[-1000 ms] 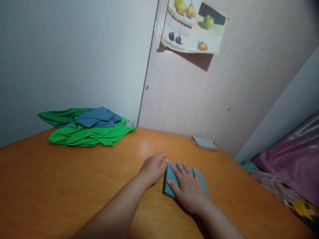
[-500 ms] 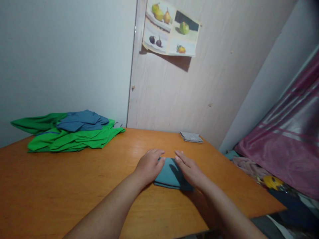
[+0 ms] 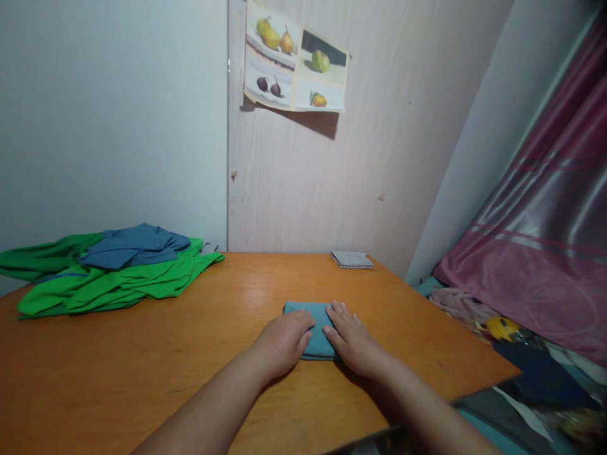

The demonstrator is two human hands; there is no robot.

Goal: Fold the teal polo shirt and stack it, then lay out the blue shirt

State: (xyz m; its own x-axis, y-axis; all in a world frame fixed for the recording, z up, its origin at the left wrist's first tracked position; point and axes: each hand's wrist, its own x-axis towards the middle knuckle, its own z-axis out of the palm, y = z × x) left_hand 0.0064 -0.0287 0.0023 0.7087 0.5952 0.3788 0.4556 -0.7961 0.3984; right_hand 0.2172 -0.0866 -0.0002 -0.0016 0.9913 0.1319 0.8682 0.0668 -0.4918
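Note:
A folded teal cloth (image 3: 318,344) lies flat on the orange wooden table (image 3: 199,360) in front of me. My left hand (image 3: 286,341) rests palm down over its left part, the fingers stretched out. On the cloth's right part lies my right hand (image 3: 351,338), its fingers spread flat. Between the two hands the middle of the cloth shows; its left and right edges are partly covered by them.
Crumpled bright green clothing (image 3: 118,287) with a blue garment (image 3: 137,245) on top sits at the table's back left. A folded checked cloth (image 3: 351,260) lies at the back right. Beyond the table's right edge hangs a pink curtain (image 3: 531,253).
Both hands have come down flat onto the cloth, the right one now with its fingers spread. The camera view has turned slightly to the right.

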